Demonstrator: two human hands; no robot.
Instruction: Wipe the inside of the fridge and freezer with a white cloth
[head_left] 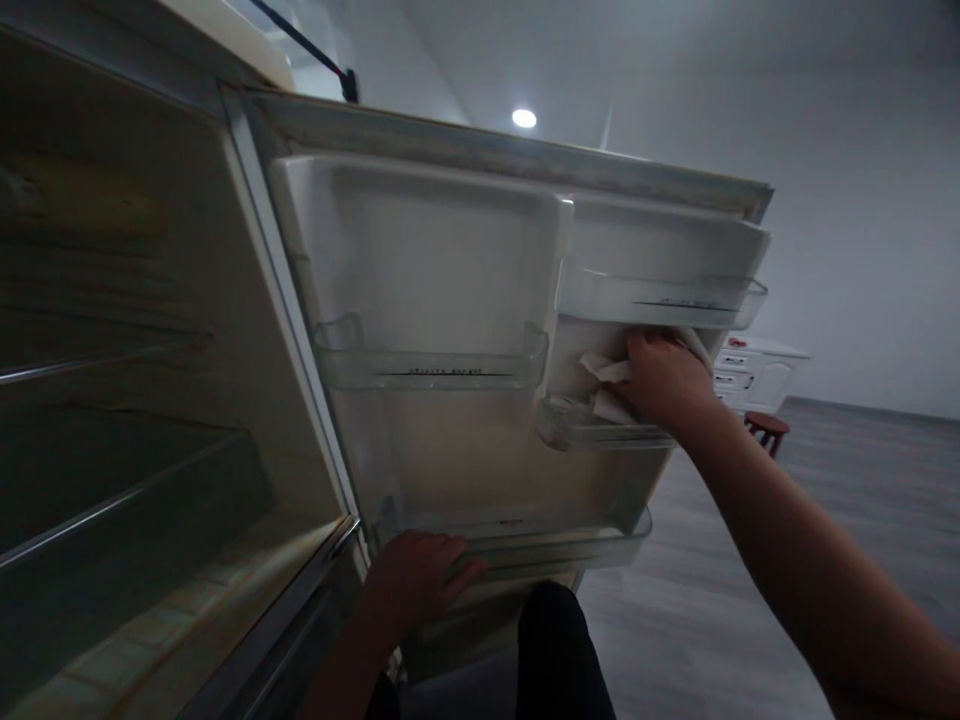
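An open refrigerator door (442,250) faces me, its inner side lined with clear shelf bins. My right hand (664,380) reaches between the upper right bin (652,297) and the small bin (600,434) below it. Its fingers are closed around a crumpled white cloth (609,369), part of which hangs down by the small bin. Lower left, my left hand (420,575) is at the left end of the bottom bin (555,548), fingers stretched and thumb apart, holding nothing. Whether it presses on the bin I cannot tell.
The dark refrigerator compartment (112,380) stands open at left, with a glass shelf (97,358) inside. My dark-clad knee (559,640) is below the door. Beyond it are a white cabinet (772,375), a brown stool (766,425) and grey floor (862,490).
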